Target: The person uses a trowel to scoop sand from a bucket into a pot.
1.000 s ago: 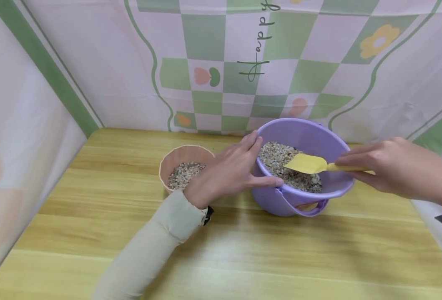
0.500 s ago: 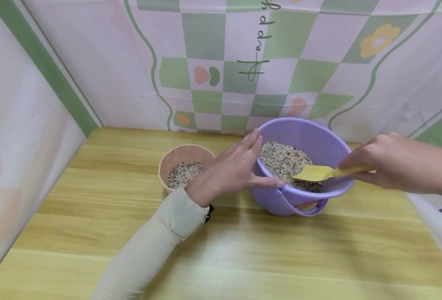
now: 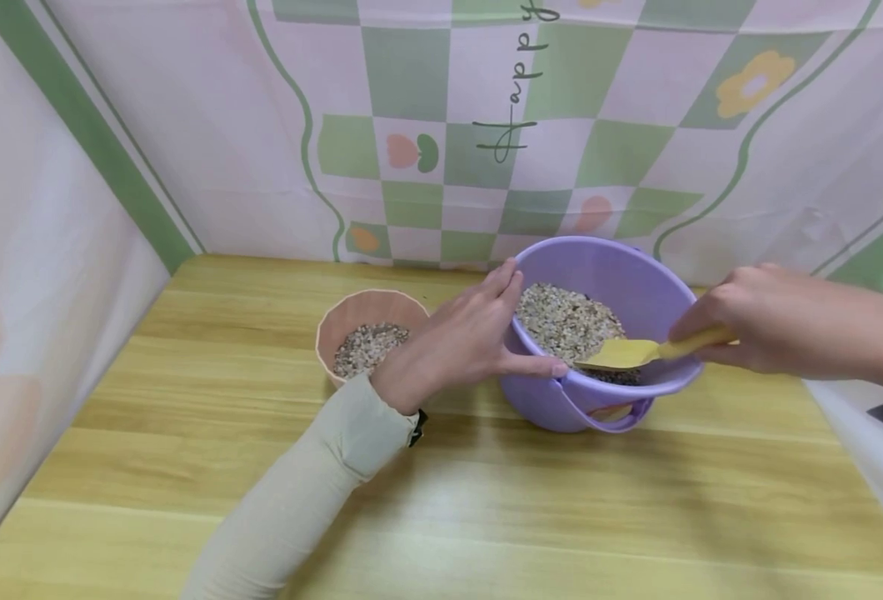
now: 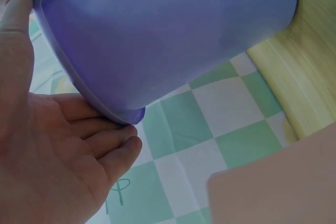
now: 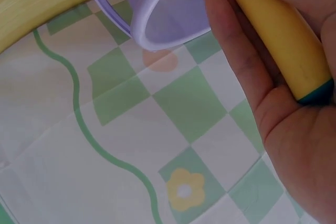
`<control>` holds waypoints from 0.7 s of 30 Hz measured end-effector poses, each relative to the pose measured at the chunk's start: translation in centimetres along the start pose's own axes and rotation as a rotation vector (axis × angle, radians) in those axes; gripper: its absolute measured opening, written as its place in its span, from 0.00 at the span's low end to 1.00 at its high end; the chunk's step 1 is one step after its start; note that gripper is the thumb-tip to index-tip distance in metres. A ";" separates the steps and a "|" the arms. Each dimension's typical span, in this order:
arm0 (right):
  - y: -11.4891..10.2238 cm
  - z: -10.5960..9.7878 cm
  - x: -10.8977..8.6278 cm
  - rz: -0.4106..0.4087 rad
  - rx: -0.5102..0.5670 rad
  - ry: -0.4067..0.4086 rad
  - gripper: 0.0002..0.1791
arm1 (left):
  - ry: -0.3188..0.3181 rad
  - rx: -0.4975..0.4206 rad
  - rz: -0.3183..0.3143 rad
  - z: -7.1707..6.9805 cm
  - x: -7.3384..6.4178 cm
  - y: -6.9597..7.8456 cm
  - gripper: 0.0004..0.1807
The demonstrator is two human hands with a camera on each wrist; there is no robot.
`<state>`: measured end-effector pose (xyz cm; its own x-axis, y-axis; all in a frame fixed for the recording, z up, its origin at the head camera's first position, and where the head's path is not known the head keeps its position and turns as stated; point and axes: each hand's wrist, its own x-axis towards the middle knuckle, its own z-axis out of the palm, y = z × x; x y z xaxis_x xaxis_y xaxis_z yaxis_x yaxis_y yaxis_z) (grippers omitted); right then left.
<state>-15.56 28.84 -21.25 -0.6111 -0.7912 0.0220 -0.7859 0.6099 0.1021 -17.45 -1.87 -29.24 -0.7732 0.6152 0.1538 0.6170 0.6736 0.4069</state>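
A purple bucket (image 3: 599, 258) stands on the wooden table with small mixed gravel (image 3: 565, 321) inside. My left hand (image 3: 460, 337) holds its rim on the left, thumb near the handle joint and fingers spread toward the back. In the left wrist view the fingers (image 4: 113, 153) bend at the rim. With my right hand (image 3: 749, 321) I grip a small yellow shovel (image 3: 621, 353) by its handle; its blade is at the gravel near the front wall, the tip close to my left thumb. The right wrist view shows the yellow handle (image 5: 286, 35) lying across the palm.
Left of the bucket a pinkish-orange bowl (image 3: 336, 325) holds some gravel (image 3: 370, 348), partly hidden behind my left wrist. The bucket's handle (image 3: 617, 425) hangs at the front. A checked cloth (image 3: 411, 75) hangs behind the wooden table (image 3: 187, 433).
The right hand has lowered the shovel from above the gravel down into it and shifted it slightly toward the front. The left hand and the bucket stay nearly in place.
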 end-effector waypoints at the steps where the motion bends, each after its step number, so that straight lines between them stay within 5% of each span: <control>1: 0.0 0.0 0.0 0.003 0.001 -0.005 0.23 | -0.001 -0.001 0.000 0.0 0.0 0.0 0.68; 21: -0.5 0.4 0.7 0.035 0.038 -0.032 0.21 | -0.006 0.001 -0.016 0.2 0.0 0.0 0.68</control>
<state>-15.65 28.03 -21.64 -0.6408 -0.7677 -0.0067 -0.7664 0.6392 0.0638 -17.44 -1.77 -29.37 -0.7821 0.6069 0.1415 0.6045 0.6839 0.4084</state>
